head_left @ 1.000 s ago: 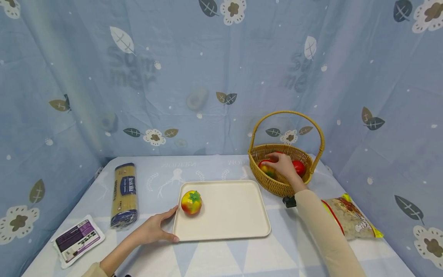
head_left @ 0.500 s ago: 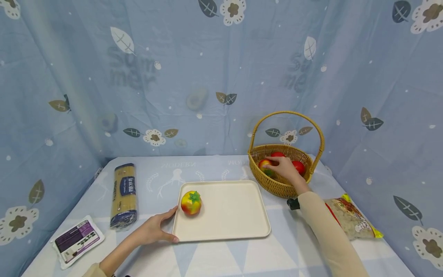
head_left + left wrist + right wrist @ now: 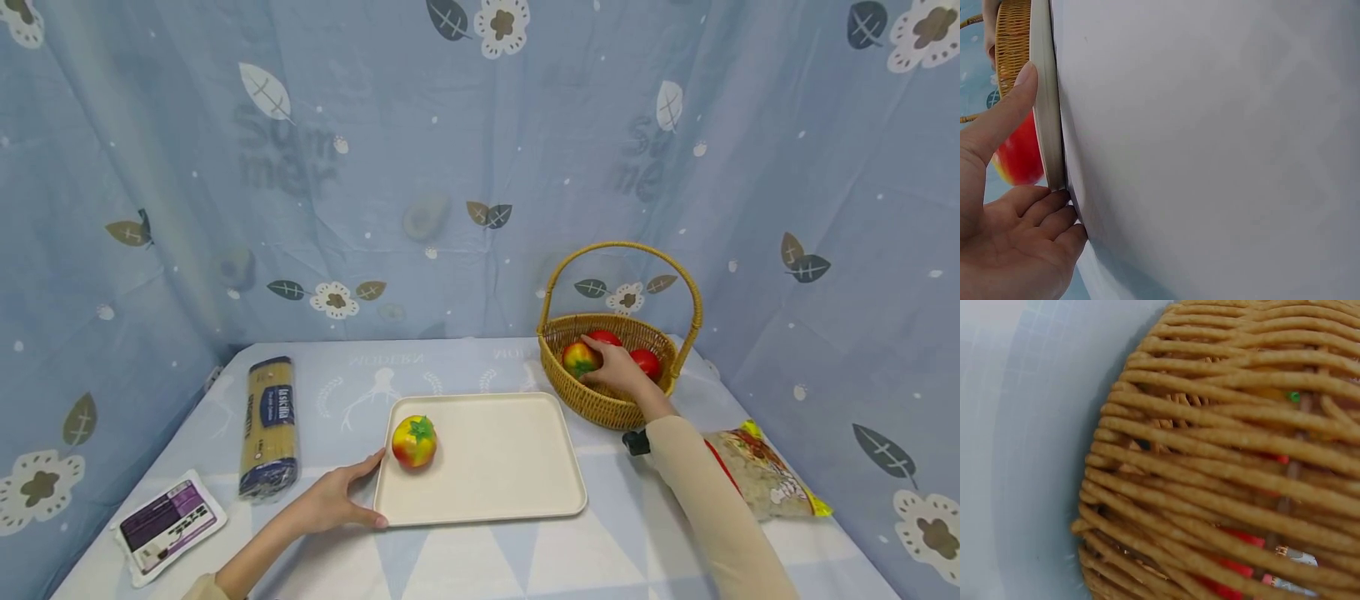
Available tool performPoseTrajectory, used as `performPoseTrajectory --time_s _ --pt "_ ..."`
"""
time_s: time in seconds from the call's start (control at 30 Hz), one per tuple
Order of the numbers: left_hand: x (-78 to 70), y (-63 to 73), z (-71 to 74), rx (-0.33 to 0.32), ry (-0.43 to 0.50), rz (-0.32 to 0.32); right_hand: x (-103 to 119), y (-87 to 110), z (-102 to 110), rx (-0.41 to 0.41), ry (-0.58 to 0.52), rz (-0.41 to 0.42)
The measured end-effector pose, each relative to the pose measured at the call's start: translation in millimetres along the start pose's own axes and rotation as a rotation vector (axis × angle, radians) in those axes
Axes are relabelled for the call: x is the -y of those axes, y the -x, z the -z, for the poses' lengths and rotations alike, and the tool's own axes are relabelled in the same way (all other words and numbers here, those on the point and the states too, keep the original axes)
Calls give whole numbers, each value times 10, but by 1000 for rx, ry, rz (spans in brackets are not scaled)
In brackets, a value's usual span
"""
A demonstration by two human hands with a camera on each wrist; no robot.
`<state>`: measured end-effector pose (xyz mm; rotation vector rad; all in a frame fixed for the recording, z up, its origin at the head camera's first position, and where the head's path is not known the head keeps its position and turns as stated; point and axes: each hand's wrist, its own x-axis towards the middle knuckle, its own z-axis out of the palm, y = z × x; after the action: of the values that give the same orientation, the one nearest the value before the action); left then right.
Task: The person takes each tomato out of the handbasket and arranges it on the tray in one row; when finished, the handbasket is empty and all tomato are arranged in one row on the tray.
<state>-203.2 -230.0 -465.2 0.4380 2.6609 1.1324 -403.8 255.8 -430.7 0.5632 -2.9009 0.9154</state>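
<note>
In the head view, my right hand [image 3: 618, 367] reaches into a wicker basket [image 3: 600, 410] and grips a yellow-and-red fruit [image 3: 579, 358] with a green leafy cap, fingers behind it and thumb in front. Two red fruits [image 3: 645, 362] lie beside it. The right wrist view is filled by the basket's weave [image 3: 1210, 444]; the hand is hidden there. My left hand [image 3: 333, 498] touches the front-left corner of a cream tray [image 3: 502, 454], fingers relaxed. The left wrist view has its thumb [image 3: 1013, 106] against the tray wall [image 3: 1050, 137]. A similar yellow-and-red fruit [image 3: 414, 442] sits on the tray's left side.
At the left lie a spaghetti pack [image 3: 268, 425] and a flat purple-and-white packet [image 3: 169, 523]. A yellow-edged food bag [image 3: 772, 471] lies right of my right forearm. The basket's tall handle [image 3: 622, 244] arches above it. A blue patterned curtain [image 3: 390, 167] encloses the table.
My right hand has shifted on the fruit in the basket, which has turned and now shows more between thumb and fingers. The left hand and tray have stayed put.
</note>
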Motion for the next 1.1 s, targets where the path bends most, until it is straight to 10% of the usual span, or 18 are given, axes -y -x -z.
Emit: performPoseTrajectory --time_s 1.1 --pt "11 -10 -12 11 6 8 -15 -51 -28 -59 68 -27"
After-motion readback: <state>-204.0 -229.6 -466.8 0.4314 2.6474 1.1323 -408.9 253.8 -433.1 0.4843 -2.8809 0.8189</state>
